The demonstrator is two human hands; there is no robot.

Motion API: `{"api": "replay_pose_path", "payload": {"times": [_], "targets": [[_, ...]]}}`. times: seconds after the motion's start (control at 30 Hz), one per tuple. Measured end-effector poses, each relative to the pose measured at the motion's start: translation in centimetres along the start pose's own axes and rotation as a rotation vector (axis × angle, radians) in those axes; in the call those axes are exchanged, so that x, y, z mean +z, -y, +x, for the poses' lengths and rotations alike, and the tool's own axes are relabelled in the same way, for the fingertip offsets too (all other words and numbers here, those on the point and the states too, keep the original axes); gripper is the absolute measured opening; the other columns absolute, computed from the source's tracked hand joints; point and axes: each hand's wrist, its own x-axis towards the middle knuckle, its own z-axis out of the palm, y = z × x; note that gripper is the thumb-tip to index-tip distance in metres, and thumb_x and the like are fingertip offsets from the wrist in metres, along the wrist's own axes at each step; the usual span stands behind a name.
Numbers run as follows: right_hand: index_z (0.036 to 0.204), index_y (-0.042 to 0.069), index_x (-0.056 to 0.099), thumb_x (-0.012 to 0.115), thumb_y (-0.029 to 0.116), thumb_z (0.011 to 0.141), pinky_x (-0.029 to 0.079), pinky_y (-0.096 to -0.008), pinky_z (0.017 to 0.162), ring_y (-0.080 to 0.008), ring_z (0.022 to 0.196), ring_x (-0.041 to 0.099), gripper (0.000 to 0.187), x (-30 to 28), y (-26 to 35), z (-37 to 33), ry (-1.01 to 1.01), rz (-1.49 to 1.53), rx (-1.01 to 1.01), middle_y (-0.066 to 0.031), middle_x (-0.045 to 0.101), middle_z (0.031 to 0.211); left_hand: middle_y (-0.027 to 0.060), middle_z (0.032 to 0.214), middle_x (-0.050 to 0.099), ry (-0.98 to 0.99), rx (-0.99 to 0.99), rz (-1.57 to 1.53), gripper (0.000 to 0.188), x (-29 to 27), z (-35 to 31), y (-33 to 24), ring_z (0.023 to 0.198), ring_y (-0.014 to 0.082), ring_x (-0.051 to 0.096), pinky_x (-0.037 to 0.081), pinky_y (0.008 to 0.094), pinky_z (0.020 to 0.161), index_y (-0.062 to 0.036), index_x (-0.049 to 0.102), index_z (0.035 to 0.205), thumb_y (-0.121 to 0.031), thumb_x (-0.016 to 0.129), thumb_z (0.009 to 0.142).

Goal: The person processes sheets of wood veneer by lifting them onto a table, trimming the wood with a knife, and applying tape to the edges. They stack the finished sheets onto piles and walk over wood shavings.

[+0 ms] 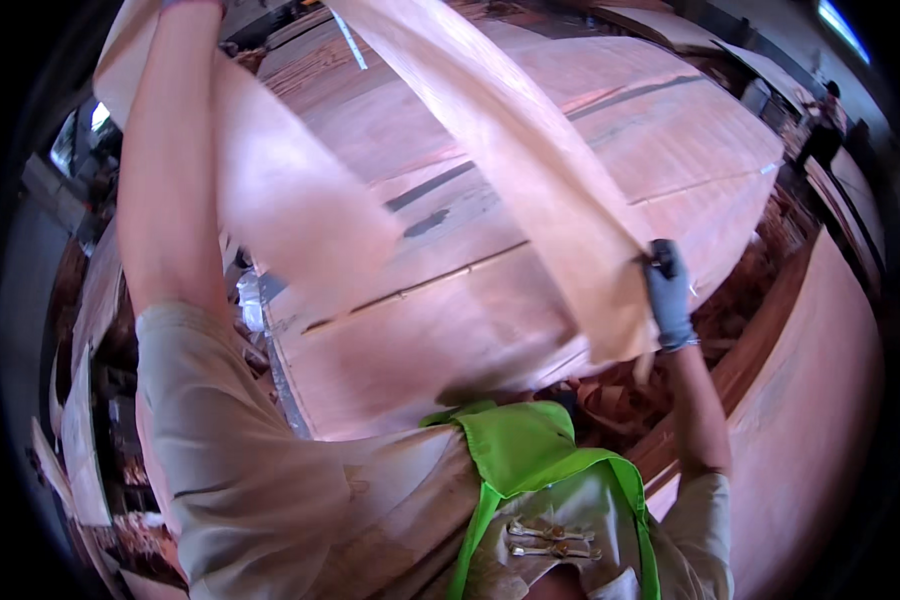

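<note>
My right hand, in a grey-blue glove, is closed on the near end of a long, pale wood veneer strip. A small dark thing shows at its fingers; I cannot make out whether it is a tool or part of the glove. The strip slants up and away to the left, past the top edge. My left arm is raised high, and only a bit of glove cuff shows at the top edge; the fingers are out of sight. Beside that arm hangs another veneer piece, smeared by motion.
Below the strips lies a wide stack of pinkish veneer sheets with dark slits and a split along it. Reddish scraps lie at its near right side. A large curved sheet stands at the right. Another person is far right.
</note>
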Motion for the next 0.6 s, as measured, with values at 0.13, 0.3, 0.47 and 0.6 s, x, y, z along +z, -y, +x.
{"api": "replay_pose_path", "payload": {"times": [0.13,0.3,0.47,0.6], "targets": [[0.099,-0.004,0.058,0.055,-0.004,0.080,0.043,-0.0240,0.077,-0.0098,0.083,0.052,0.019,-5.1,-3.4,9.8,0.111,-0.210,-0.048,-0.0043,0.059,0.091,0.0103,0.109,0.054,-0.037,-0.033,0.667,0.024,-10.6,-1.1,6.3,0.100,0.0171,0.053,0.047,0.0309,0.084,-0.0093,0.054,0.110,-0.019,0.054,0.088],[0.096,-0.003,0.059,0.048,-0.004,0.080,0.045,-0.0304,0.078,-0.0305,0.090,0.059,0.020,-9.2,-7.3,23.1,0.306,-0.627,-0.382,-0.0169,0.059,0.097,0.0040,0.083,0.050,-0.321,-0.108,0.658,0.012,-13.9,-12.2,12.6,0.075,0.0128,0.048,0.042,0.0283,0.066,-0.0097,0.055,0.095,-0.011,0.053,0.083],[0.094,0.000,0.060,0.044,0.001,0.084,0.045,-0.0336,0.071,-0.0287,0.082,0.057,0.019,-16.5,-17.8,35.1,0.370,-0.857,-0.338,-0.0153,0.058,0.088,-0.0005,0.062,0.046,-0.396,-0.326,0.748,0.007,-11.7,-29.0,22.2,0.056,0.0103,0.045,0.039,0.0272,0.053,-0.0114,0.053,0.077,-0.004,0.054,0.079],[0.108,0.006,0.062,0.044,0.001,0.079,0.045,-0.0399,0.067,-0.0340,0.079,0.055,0.034,-16.9,-23.9,41.9,0.589,-1.154,-0.600,-0.0177,0.057,0.086,0.0062,0.073,0.062,-0.430,-0.577,1.048,0.019,-6.1,-46.2,28.6,0.065,0.0122,0.058,0.047,0.0259,0.057,-0.0014,0.062,0.096,-0.008,0.059,0.078]]}}
